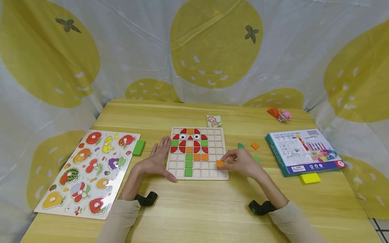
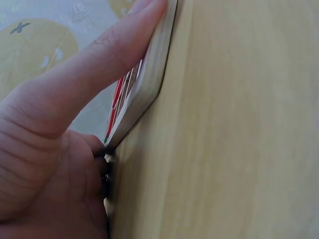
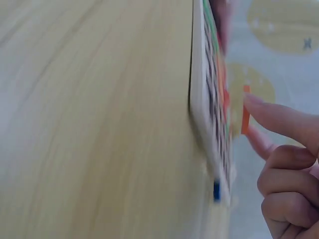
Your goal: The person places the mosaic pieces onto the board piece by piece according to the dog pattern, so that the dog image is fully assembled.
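A wooden grid board [image 1: 179, 172] lies in the middle of the table, with red, green and orange tiles and two eye tiles set in its squares. Its lower left corner is under my left hand [image 1: 156, 160], whose thumb rests on the front edge while the straight fingers lie along the left side. Between thumb and forefinger, my right hand [image 1: 242, 162] pinches an orange square tile [image 1: 220, 163] over the board's right part. In the right wrist view, that orange tile [image 3: 245, 110] is seen edge-on, held apart from the board.
Loose orange [image 1: 255, 145] and green tiles [image 1: 257, 159] lie right of the board. A small picture card [image 1: 214, 120] sits behind it. A fruit puzzle board [image 1: 114, 139] and green block [image 1: 138, 147] are at left; a boxed toy [image 1: 293, 152], yellow block [image 1: 310, 178] and pink figurine [image 1: 285, 115] at right.
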Action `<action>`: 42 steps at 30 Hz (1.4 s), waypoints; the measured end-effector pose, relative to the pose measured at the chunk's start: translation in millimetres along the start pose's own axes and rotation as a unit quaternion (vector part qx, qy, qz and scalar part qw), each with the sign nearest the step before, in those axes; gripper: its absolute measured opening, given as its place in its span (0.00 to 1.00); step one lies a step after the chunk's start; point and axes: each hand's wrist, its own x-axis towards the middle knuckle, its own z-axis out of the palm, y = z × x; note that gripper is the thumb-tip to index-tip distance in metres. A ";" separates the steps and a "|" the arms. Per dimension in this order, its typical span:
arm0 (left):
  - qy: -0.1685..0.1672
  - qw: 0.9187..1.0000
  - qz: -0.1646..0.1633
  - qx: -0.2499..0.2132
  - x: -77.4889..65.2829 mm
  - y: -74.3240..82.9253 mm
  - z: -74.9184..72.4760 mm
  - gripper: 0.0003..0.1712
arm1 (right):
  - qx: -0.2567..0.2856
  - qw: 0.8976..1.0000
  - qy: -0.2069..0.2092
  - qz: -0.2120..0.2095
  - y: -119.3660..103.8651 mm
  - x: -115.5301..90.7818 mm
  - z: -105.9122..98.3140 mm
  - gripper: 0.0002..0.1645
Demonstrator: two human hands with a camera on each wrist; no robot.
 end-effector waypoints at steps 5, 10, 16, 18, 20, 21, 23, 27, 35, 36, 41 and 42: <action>-0.006 1.000 -0.005 0.003 1.1 0.8 1.0 0.88 | -0.009 1.000 -0.015 0.001 -33.5 17.6 32.4 0.13; -0.008 1.000 -0.008 0.006 1.7 2.7 1.1 0.89 | -0.019 1.000 0.000 0.007 -45.7 26.1 49.2 0.15; -0.006 1.000 -0.010 0.008 1.3 3.0 0.4 0.89 | 0.007 1.000 -0.007 0.010 -42.9 27.9 49.3 0.13; -0.006 1.000 -0.010 0.008 1.1 2.7 0.2 0.89 | 0.015 1.000 -0.014 0.008 -41.4 28.2 48.5 0.13; -0.005 1.000 -0.010 0.008 1.0 2.3 0.0 0.89 | 0.020 1.000 -0.020 0.005 -40.4 29.1 48.5 0.12; -0.005 1.000 -0.010 0.008 1.1 2.3 -0.1 0.89 | 0.022 1.000 -0.022 0.002 -40.1 29.7 48.7 0.12; -0.005 1.000 -0.009 0.008 1.2 2.2 -0.3 0.89 | 0.025 0.999 -0.025 -0.004 -40.0 31.3 49.4 0.11; -0.005 1.000 -0.008 0.009 1.5 2.8 -1.0 0.89 | 0.032 0.999 -0.028 -0.009 -40.2 34.0 51.0 0.11; -0.004 1.000 -0.014 0.003 -0.1 2.4 -1.9 0.89 | 0.033 0.999 -0.027 -0.013 -39.8 38.2 52.2 0.11; -0.004 1.000 -0.015 0.003 -0.4 2.2 -1.9 0.88 | 0.032 0.999 -0.025 -0.014 -40.1 38.6 52.2 0.11; -0.004 1.000 -0.012 -0.001 -1.2 0.6 -1.4 0.88 | 0.035 0.999 -0.026 -0.016 -41.8 38.6 51.9 0.11; -0.004 1.000 -0.011 -0.002 -1.2 0.3 -1.2 0.88 | 0.035 0.999 -0.030 -0.017 -41.7 38.3 51.4 0.11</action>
